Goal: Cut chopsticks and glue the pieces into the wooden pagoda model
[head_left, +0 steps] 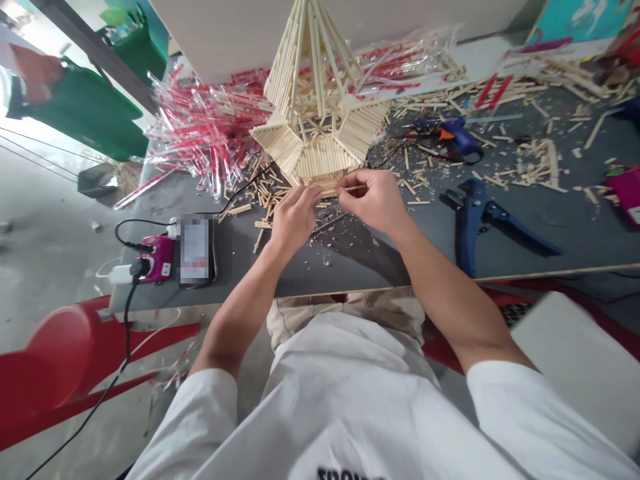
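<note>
A pale wooden stick model (325, 158) with a tall cone-shaped top stands at the table's back middle. At its lower front edge, my left hand (296, 219) has its fingertips together against the sticks; whether they grip one is hidden. My right hand (375, 200) pinches a thin wooden stick (356, 188) between thumb and forefinger, beside the model's base. The stick lies nearly level, its left end close to my left fingertips. Short cut sticks (265, 193) are scattered left of the model.
Blue cutters (471, 227) lie right of my right hand, with a blue glue gun (461, 138) behind. A phone (195, 250) and purple power adapter (161, 259) sit at the left. Red-striped plastic wrappers (200, 127) pile behind. The table (520, 227) carries wood scraps.
</note>
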A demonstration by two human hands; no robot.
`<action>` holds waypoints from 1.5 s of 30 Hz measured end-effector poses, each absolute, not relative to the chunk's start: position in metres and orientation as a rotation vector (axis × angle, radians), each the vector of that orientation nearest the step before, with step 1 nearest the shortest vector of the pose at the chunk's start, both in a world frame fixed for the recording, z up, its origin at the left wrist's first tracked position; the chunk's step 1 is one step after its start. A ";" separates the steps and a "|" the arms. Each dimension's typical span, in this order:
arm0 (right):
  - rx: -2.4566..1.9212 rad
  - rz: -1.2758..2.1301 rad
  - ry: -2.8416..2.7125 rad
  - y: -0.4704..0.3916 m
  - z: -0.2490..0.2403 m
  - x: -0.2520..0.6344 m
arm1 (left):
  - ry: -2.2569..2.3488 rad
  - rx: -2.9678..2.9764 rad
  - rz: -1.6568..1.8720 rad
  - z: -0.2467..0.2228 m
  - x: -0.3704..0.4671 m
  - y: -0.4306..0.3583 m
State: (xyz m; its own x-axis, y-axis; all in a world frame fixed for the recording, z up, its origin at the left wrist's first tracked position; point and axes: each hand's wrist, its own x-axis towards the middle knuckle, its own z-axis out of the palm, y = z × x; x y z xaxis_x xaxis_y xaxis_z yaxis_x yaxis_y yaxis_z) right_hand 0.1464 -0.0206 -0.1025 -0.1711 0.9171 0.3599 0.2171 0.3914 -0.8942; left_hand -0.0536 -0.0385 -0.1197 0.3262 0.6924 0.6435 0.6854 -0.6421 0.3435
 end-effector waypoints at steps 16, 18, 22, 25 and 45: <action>-1.146 0.793 -1.830 -0.021 -0.107 0.141 | 1.427 2.863 0.853 -0.116 -0.060 -0.042; -1.142 0.780 -1.823 -0.024 -0.101 0.140 | 1.420 2.855 0.905 -0.112 -0.059 -0.044; -1.171 0.710 -1.850 -0.042 -0.081 0.156 | 1.358 2.763 1.021 -0.105 -0.062 -0.045; -1.369 0.495 -1.942 -0.066 -0.073 0.195 | 1.313 2.700 1.078 -0.103 -0.064 -0.044; -2.618 0.158 -2.091 -0.120 -0.075 0.306 | 1.248 2.575 1.054 -0.094 -0.058 -0.049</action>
